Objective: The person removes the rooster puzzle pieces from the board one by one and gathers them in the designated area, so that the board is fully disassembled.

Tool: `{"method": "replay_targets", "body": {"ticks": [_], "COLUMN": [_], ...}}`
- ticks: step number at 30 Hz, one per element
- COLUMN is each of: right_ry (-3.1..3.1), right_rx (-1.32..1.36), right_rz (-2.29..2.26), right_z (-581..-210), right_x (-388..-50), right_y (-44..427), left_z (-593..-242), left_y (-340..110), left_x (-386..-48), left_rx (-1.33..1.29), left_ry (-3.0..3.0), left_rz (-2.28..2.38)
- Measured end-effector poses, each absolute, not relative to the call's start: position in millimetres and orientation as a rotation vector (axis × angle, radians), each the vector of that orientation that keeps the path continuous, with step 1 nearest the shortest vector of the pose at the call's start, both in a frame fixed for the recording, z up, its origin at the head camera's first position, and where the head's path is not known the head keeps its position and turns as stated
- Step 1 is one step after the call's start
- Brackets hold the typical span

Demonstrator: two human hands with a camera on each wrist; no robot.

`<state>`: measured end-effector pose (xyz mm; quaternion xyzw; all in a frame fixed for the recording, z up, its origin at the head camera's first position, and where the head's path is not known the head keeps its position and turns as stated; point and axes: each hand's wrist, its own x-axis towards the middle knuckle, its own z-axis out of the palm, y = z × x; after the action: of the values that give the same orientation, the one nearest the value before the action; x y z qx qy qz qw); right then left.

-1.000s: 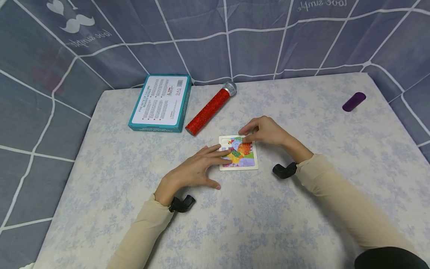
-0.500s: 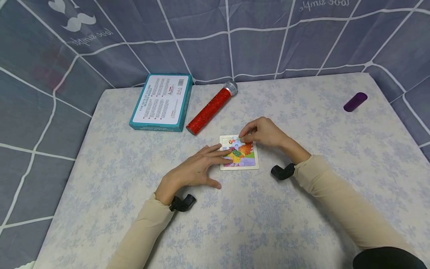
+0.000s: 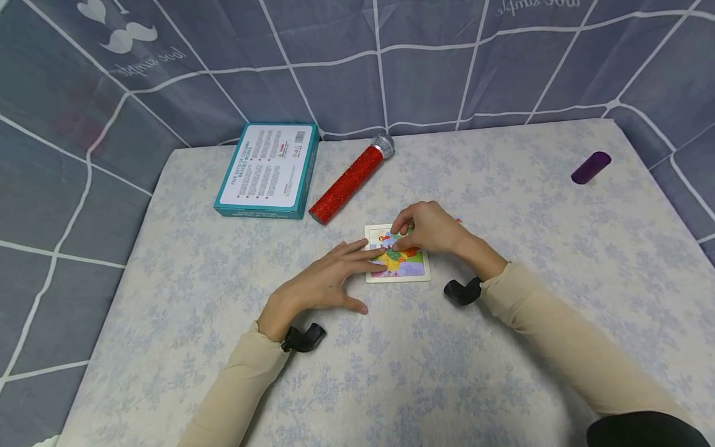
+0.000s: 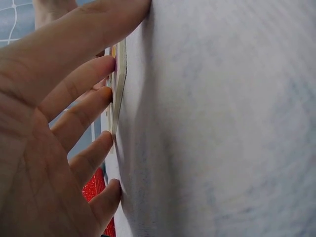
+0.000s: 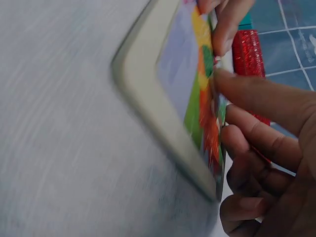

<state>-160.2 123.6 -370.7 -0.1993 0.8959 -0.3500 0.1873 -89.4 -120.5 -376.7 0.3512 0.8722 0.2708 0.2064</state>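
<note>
A small square jigsaw puzzle (image 3: 413,269) in a cream frame lies on the table, with a bright picture in yellow, orange, green and lilac. My left hand (image 3: 326,277) rests with spread fingers across its left side, the fingertips on the picture and frame edge. From the upper right my right hand (image 3: 436,231) reaches over it, thumb and forefinger pinching a puzzle piece (image 5: 213,94) at the picture's upper middle. Most of that piece is hidden by the fingers. The other right fingers are curled beside the far edge in the right wrist view.
Behind the puzzle lies a red glittery microphone (image 3: 349,184) with a silver head. A teal and white box (image 3: 265,166) is left of it. Far right is a purple cylinder (image 3: 591,168). A small red bit (image 3: 458,220) shows behind the right wrist. A grey curtain (image 3: 430,81) borders the table.
My right hand has moved from the puzzle's top edge down and left over the picture, its thumb now nearer the middle. The left hand stays in place.
</note>
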Motion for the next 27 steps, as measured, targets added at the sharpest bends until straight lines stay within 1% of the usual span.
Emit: {"method": "replay_targets", "body": {"ticks": [6, 12, 20, 27], "right_ry": [2.444, 2.308, 2.295, 2.362], "right_rx": [-0.539, -0.411, -0.263, -0.126], "right_rz": [-1.121, -1.256, -1.287, -1.254], "right_z": [-371.8, -371.0, -366.9, -365.5], "right_x": [-162.1, -166.3, -168.7, -168.2], "right_y": [123.9, 135.8, 170.4, 210.5], "left_z": [-377.0, -376.1, -375.9, -375.9], "left_y": [-120.7, -121.0, -120.7, -120.2], "left_x": [-89.7, -90.1, -90.0, -89.2], "left_rx": [0.985, 0.985, 0.981, 0.971], "left_ry": [2.428, 2.426, 2.419, 2.420], "left_rz": [0.761, 0.763, 0.764, 0.766]}}
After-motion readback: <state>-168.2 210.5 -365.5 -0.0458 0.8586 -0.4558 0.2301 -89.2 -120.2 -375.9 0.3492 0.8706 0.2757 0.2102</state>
